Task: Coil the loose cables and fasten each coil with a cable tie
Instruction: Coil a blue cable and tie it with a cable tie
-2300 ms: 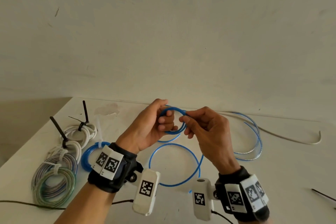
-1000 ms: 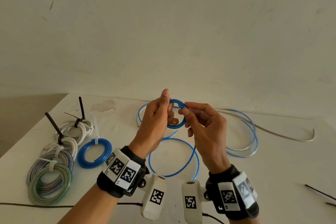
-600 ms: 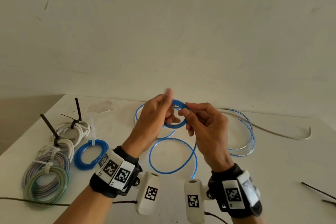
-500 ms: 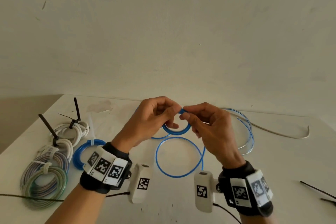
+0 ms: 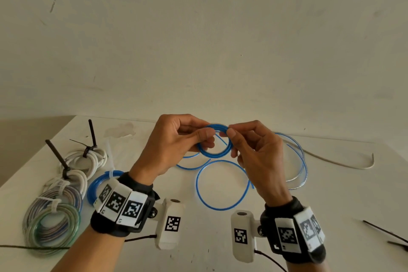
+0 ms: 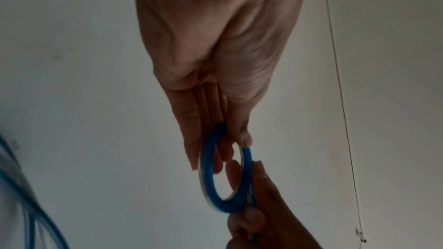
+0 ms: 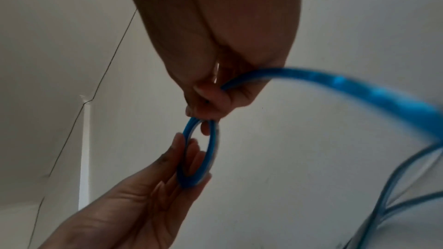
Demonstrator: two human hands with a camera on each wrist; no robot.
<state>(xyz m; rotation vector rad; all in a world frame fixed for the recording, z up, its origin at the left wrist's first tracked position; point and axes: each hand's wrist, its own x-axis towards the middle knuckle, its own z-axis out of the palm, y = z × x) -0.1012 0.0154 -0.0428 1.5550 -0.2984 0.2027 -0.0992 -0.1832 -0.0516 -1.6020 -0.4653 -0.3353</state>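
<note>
A small coil of blue cable (image 5: 215, 154) is held up above the white table (image 5: 198, 254) between both hands. My left hand (image 5: 176, 141) pinches the coil's left side with thumb and fingers. My right hand (image 5: 254, 150) pinches its right side. The rest of the blue cable (image 5: 220, 183) hangs down and lies in loose loops on the table. In the left wrist view the blue coil (image 6: 210, 177) sits at my fingertips. In the right wrist view the blue coil (image 7: 199, 150) shows, and a blurred strand of blue cable (image 7: 359, 90) runs off to the right.
Tied coils lie at the left: white ones (image 5: 88, 159) with black ties, a blue one (image 5: 95, 187), a grey and green stack (image 5: 55, 223). A loose white cable (image 5: 342, 162) lies at the back right. Black cable ties (image 5: 386, 231) lie at the right edge.
Both hands have turned and wound another loop onto the blue coil. The left hand went from open fingers along the coil to a pinch on it. The loose loops on the table have shrunk.
</note>
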